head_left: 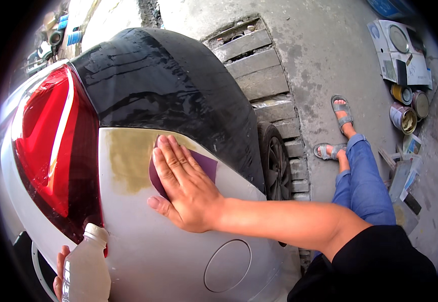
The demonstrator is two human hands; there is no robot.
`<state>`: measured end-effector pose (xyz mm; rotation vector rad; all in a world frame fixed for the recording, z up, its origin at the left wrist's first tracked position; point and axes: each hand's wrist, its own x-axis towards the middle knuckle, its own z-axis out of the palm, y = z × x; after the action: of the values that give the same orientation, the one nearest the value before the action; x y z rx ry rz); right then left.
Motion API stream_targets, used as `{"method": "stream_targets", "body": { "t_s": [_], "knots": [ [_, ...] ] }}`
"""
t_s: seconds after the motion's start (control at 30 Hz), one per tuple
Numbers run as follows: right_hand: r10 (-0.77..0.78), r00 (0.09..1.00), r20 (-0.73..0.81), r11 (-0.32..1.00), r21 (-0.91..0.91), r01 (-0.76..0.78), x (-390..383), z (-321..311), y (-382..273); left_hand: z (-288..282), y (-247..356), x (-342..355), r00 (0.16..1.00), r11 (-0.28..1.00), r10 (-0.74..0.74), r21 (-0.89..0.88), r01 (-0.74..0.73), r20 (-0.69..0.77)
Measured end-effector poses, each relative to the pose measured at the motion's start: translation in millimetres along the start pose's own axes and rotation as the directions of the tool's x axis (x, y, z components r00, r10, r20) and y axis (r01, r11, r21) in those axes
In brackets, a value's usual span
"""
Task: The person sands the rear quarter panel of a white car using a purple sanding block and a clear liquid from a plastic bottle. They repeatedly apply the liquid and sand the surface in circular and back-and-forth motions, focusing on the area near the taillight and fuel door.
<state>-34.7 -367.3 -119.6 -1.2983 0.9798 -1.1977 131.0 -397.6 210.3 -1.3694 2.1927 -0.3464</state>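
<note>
Purple abrasive sheet (206,165), thin and seemingly paper-backed, lay on the car body just right of the red tail light (43,151), partly over a tan patch (128,161) on the pale grey panel (148,226). The right hand (191,194) rested flat on it, its four fingers stretched out and nearly side by side, the thumb held apart, nothing pinched. The sheet was probably almost weightless and pliant enough to follow the curve right of the light, though it could crease or tear at an edge, and slide if wet. A broad, even palm with the fingers over its middle looked the best hold.

At the near end of the tail light, the left hand (60,272) held a whitish plastic bottle (87,272); some fingers curved around its far left side, but I could not tell where the thumb was. The bottle was likely soft-walled, its weight depending on a fill that was hard to judge, and slick if damp; its middle, below the shoulder, seemed the surest grip.
</note>
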Motion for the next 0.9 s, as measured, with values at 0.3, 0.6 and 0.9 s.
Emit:
{"method": "stream_targets", "body": {
  "t_s": [0.3, 0.6, 0.9],
  "knots": [
    [-0.018, 1.000, 0.003, 1.000, 0.008, 0.018, -8, -3, 2, 13, 6, -4, 0.990, 0.913, -0.084, -0.408, 0.029, -0.117],
    [-0.070, 0.995, 0.072, 0.998, 0.003, 0.070, -44, -2, -11, 1, -5, -10, 0.992, 0.953, -0.025, 0.302, -0.012, 0.120],
    [-0.090, 0.987, 0.131, 0.994, 0.076, 0.080, -74, -2, -20, 24, 19, -7, 0.966, 0.815, -0.208, -0.573, 0.083, -0.156]
  ]
}}
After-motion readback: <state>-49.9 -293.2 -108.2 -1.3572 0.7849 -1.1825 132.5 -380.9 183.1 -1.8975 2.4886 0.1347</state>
